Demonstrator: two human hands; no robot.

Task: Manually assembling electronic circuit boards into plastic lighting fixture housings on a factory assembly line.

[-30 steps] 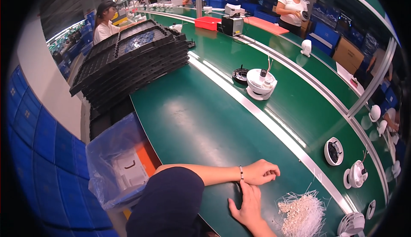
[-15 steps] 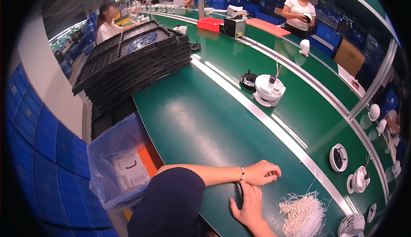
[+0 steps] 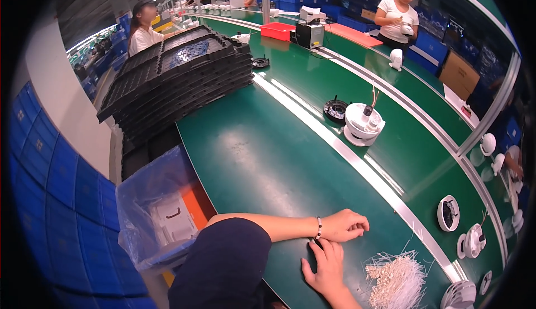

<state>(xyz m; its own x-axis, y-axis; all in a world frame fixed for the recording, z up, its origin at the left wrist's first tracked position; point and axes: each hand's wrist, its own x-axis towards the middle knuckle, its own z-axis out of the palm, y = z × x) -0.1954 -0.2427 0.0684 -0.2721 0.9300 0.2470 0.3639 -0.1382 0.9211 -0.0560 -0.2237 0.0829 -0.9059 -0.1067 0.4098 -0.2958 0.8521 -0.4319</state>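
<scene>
My left hand (image 3: 344, 225) rests on the green bench top, its fingers loosely curled and nothing visible in them. A beaded bracelet (image 3: 319, 228) circles that wrist. Just below it lies my right hand (image 3: 328, 267), thumb spread apart and fingertips by the left wrist; it holds nothing. To the right of my right hand is a loose pile of thin white strands with pale ends (image 3: 397, 278), perhaps cable ties or short wires. On the green conveyor beyond the metal rail stands a white round housing (image 3: 363, 124) with wires sticking up, beside a black ring-shaped part (image 3: 335, 110).
Stacked black trays (image 3: 178, 74) rise at the far left of the bench. A plastic-lined bin (image 3: 162, 214) sits below its left edge. More white housings (image 3: 448, 213) are on the conveyor at right. A red tray (image 3: 277, 31) and two co-workers (image 3: 397, 18) are farther off.
The white housings and black part have shifted right and slightly nearer along the conveyor. The co-worker at far right has turned the white part in hand. My hands stay almost still.
</scene>
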